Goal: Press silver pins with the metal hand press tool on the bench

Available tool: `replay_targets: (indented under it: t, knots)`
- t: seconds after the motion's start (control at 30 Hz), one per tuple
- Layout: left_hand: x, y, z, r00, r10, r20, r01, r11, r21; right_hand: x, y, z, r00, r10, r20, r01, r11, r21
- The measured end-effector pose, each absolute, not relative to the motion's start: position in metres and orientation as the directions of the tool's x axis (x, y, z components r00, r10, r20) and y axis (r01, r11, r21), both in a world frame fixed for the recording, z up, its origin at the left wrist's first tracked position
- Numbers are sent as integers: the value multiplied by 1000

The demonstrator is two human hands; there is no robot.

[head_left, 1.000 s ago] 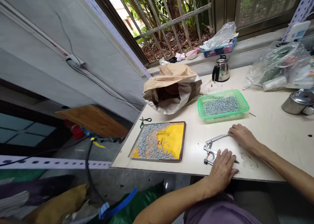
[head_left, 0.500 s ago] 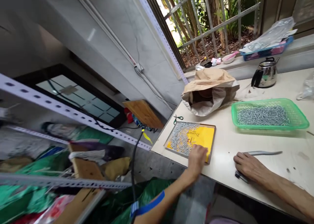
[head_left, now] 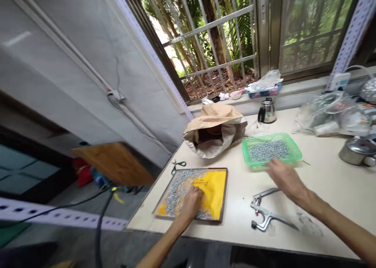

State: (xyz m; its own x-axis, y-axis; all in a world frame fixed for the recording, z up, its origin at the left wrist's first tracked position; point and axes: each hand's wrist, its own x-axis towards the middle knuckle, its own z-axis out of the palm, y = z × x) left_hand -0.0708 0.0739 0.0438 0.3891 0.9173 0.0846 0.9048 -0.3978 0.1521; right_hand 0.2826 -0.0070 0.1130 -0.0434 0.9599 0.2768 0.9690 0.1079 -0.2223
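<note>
My left hand (head_left: 192,201) rests on the shallow tray (head_left: 225,197), whose base is yellow and whose left part is covered with small metal pieces (head_left: 179,189). Its fingers are curled down at the pieces; whatever they grip is too small to see. My right hand (head_left: 286,178) hovers at the near edge of the green basket (head_left: 295,152), which holds many similar metal pieces (head_left: 268,150). Motion blurs its fingers. A metal plier-like tool (head_left: 267,217) lies on the table below my right hand, touched by neither hand.
Green-handled scissors (head_left: 178,166) lie behind the tray. Behind them is an open brown paper bag (head_left: 216,123). A kettle (head_left: 268,111) stands near the window; plastic bags (head_left: 331,113) and a metal pot (head_left: 357,150) are at the right.
The view has turned right. My right hand has left the plier-like tool and moved up to the green basket. My left hand has shifted inward over the metal pieces in the tray.
</note>
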Motion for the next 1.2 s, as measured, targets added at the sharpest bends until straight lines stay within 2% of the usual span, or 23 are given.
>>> replay_targets:
  t: [0.1,0.17,0.27,0.37,0.47,0.57,0.67,0.73,0.77,0.83,0.93,1.0,1.2]
  knots:
    - [-45,59,55,341,937,79,836,-341,430,277,-49,92,-139,990,24,928,139,-346]
    - [-15,40,64,342,939,-31,746,-251,616,272,-74,75,-173,983,-57,916,139,-377]
    - [31,13,65,401,891,-214,661,-120,741,268,-98,52,-151,982,-117,933,103,-344]
    - [58,-2,52,468,853,-232,667,-168,726,267,-106,35,-125,988,-86,943,91,-320]
    - [58,-7,35,539,828,-153,699,-339,630,265,-107,27,-131,991,-8,938,121,-325]
    - [47,-8,24,628,777,-40,687,-530,498,263,-107,25,-125,992,-3,940,117,-320]
    - [41,-10,21,684,730,12,652,-618,440,262,-107,27,-119,993,10,937,115,-330]
    - [42,-12,24,642,766,-24,667,-543,510,262,-107,30,-127,992,11,928,122,-353]
    - [45,-12,26,588,805,-83,690,-445,571,262,-107,31,-135,991,2,921,127,-369]
    - [53,-13,29,451,851,-269,713,-162,682,262,-107,33,-149,989,-21,909,129,-395]
    - [65,-13,32,339,794,-504,660,182,729,262,-108,35,-152,988,-35,906,125,-404]
    - [71,-13,32,318,767,-557,639,261,724,262,-107,36,-163,986,-42,912,134,-388]
    - [76,-11,37,264,712,-651,691,331,643,260,-106,40,-160,983,-92,929,118,-351]
